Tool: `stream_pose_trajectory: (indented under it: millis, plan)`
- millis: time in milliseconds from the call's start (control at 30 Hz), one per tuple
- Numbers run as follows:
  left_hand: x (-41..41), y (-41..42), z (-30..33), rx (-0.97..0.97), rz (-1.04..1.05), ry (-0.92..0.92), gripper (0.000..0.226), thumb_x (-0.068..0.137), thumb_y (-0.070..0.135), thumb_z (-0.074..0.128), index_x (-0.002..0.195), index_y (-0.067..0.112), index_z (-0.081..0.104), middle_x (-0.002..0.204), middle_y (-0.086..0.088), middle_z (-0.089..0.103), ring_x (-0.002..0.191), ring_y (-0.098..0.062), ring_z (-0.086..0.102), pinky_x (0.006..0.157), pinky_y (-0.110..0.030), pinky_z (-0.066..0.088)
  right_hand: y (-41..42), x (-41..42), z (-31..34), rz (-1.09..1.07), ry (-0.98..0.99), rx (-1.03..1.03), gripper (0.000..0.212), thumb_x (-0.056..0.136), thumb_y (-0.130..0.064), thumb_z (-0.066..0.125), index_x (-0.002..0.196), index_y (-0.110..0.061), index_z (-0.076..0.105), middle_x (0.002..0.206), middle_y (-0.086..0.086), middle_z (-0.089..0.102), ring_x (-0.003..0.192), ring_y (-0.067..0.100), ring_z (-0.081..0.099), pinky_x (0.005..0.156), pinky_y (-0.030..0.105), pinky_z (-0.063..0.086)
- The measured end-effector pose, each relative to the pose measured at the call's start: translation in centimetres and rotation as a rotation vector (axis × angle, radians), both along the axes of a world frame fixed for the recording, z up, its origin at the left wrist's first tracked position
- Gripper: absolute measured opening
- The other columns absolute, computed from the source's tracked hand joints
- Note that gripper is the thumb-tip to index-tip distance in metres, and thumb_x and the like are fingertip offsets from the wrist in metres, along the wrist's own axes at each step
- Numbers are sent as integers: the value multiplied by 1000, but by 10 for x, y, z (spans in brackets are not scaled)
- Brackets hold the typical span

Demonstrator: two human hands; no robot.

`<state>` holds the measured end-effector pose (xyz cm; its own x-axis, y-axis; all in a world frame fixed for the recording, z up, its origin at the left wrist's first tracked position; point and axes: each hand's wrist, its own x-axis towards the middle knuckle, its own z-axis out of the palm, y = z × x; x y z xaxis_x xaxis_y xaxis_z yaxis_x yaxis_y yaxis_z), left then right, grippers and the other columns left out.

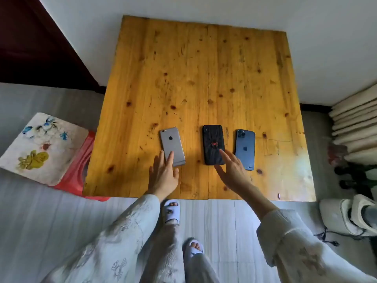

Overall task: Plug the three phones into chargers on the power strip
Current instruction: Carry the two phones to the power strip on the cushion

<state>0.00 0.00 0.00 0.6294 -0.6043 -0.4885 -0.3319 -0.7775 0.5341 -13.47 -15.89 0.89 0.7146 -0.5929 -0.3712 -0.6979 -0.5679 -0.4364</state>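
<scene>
Three phones lie face down in a row near the front of the wooden table (195,68). A grey phone (171,142) is on the left, a black phone (212,139) with a red spider mark in the middle, and a dark blue phone (245,147) on the right. My left hand (164,175) reaches over the table with straight fingers, its fingertips touching the grey phone's lower end. My right hand (233,171) stretches out flat, a fingertip touching the black phone's lower right part. No charger or power strip is in view.
A red stool (81,160) with a flowered cushion (40,148) stands left of the table. Folded pale bedding (355,125) is stacked at the right by the wall. White boots (346,217) and a dark cord (326,237) lie on the floor at the lower right.
</scene>
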Motion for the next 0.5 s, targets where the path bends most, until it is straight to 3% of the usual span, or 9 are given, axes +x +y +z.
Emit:
stream_pose_trajectory:
  millis: [133, 333, 433, 500]
  plan:
    - [24, -22, -27, 110, -6, -152, 73, 92, 42, 42, 145, 29, -6, 156, -15, -4, 144, -34, -2, 115, -52, 9, -18, 34, -22, -212, 45, 26, 60, 91, -32, 49, 143, -13, 25, 146, 13, 33, 130, 33, 33, 99, 46, 40]
    - [25, -53, -52, 209, 34, -230, 84, 84, 57, 45, 146, 28, -3, 154, -23, -11, 142, -39, -9, 114, -56, 4, -25, 64, -42, -394, 172, -32, 78, 81, -50, 58, 136, -4, 29, 136, 16, 34, 123, 35, 32, 98, 50, 40]
    - [19, -60, -49, 204, 34, -272, 78, 88, 46, 49, 146, 31, -1, 154, -24, -7, 142, -41, -6, 114, -55, 5, -23, 72, -45, -465, 192, -19, 80, 78, -47, 64, 135, -3, 29, 136, 18, 32, 124, 36, 31, 99, 50, 38]
    - [18, -66, -45, 142, 37, -219, 74, 90, 24, 52, 145, 32, 4, 154, -22, -6, 141, -40, -4, 113, -53, 15, -27, 77, -43, -538, 201, 37, 81, 74, -43, 70, 132, -3, 31, 135, 18, 32, 123, 37, 32, 98, 51, 37]
